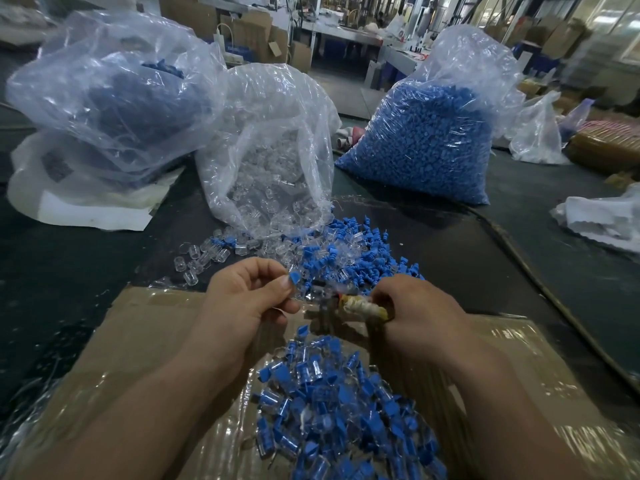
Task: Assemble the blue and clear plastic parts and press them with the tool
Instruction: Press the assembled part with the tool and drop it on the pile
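My left hand (pixel 247 299) pinches a blue part (pixel 295 277) seated in a clear plastic part between thumb and fingers, just above the cardboard. My right hand (pixel 412 306) grips a tool (pixel 360 308) whose handle is wrapped in whitish and yellow tape; its tip points left toward the held piece. Loose blue parts (pixel 360 261) and clear parts (pixel 204 261) lie mixed on the dark table behind my hands. A heap of joined blue-and-clear pieces (pixel 332 407) fills the cardboard box in front of me.
An open bag of clear parts (pixel 270 161) lies at centre. A full bag of blue parts (pixel 429 140) stands at the right, another bag (pixel 114 91) at the left. The cardboard box flap (pixel 145 337) spreads under my arms. A cable (pixel 540 282) crosses the table at right.
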The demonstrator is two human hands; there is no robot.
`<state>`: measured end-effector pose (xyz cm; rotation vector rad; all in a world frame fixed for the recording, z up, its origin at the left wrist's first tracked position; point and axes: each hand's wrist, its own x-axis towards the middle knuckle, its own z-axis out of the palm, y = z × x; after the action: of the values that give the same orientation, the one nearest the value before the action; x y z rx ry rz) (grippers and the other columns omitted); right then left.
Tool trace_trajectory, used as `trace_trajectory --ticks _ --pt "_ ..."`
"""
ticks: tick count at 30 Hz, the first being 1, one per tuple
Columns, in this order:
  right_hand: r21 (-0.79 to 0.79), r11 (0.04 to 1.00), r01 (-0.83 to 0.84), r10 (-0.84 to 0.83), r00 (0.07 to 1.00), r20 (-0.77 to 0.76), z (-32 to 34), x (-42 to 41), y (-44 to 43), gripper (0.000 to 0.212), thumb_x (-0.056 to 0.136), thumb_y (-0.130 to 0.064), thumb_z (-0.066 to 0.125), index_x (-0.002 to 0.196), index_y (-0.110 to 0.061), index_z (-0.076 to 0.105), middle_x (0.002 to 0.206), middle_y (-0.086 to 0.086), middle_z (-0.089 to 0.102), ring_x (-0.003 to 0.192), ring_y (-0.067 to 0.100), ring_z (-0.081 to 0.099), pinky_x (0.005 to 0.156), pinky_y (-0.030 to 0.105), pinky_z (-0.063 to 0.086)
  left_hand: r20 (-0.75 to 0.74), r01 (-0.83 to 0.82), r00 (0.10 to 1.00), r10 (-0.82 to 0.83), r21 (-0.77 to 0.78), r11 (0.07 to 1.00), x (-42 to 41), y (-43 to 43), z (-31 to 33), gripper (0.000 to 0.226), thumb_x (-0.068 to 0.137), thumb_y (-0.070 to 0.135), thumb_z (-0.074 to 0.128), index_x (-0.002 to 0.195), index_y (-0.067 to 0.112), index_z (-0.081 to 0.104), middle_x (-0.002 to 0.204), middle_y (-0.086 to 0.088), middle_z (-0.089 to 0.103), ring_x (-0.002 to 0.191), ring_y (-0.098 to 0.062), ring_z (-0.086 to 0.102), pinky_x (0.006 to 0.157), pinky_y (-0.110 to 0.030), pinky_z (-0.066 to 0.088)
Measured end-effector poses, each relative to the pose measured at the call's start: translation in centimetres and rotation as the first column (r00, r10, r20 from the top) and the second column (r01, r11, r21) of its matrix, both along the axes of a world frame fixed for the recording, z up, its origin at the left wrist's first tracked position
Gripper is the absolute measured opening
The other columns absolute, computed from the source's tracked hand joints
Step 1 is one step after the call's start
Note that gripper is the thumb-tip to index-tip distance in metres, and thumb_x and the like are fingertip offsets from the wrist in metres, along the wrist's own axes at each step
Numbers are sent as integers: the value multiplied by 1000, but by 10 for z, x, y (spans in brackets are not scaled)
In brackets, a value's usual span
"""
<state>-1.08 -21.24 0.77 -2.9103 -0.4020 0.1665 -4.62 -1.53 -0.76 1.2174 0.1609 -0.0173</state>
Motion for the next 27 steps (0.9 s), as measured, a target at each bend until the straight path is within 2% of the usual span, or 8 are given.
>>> trace_trajectory --ticks 4,8,13,23,27 --pt "166 986 -18 3 996 89 4 -2 1 26 79 -11 58 86 -31 42 83 -15 41 74 1 39 58 20 28 52 -30 998 27 72 997 0 -1 -1 12 82 -6 53 77 5 56 53 1 61 47 -8 59 42 -16 48" --pt "286 957 -51 31 997 75 4 -9 12 32 77 -12 59 80 -33 36 81 -12 46 70 4 42 54 22 27 101 -87 992 74 135 987 0 -2 -3 15 82 -5 52 76 8 57 55 5 63 48 -6 59 44 -17 50" --pt "299 951 -80 69 996 47 -2 -11 19 25 79 -16 58 89 -29 39 87 -12 44 77 5 42 58 22 31 133 -129 985 111 142 981 0 -2 -3 17 83 -5 53 77 9 59 58 3 63 49 -5 58 45 -15 48" --pt "299 946 -124 120 992 31 -6 -9 19 27 79 -17 56 80 -33 34 83 -12 43 73 3 40 57 21 27 230 -158 967 107 218 963 -3 -5 -3 16 83 -6 52 77 8 58 59 5 64 51 -3 57 48 -12 47" --pt "301 944 -135 134 991 24 -6 -10 20 22 80 -19 56 88 -31 40 86 -14 43 78 2 41 61 20 32 257 -190 957 133 212 959 -4 -7 -2 16 83 -6 53 78 9 58 61 6 64 51 -4 58 47 -12 47"
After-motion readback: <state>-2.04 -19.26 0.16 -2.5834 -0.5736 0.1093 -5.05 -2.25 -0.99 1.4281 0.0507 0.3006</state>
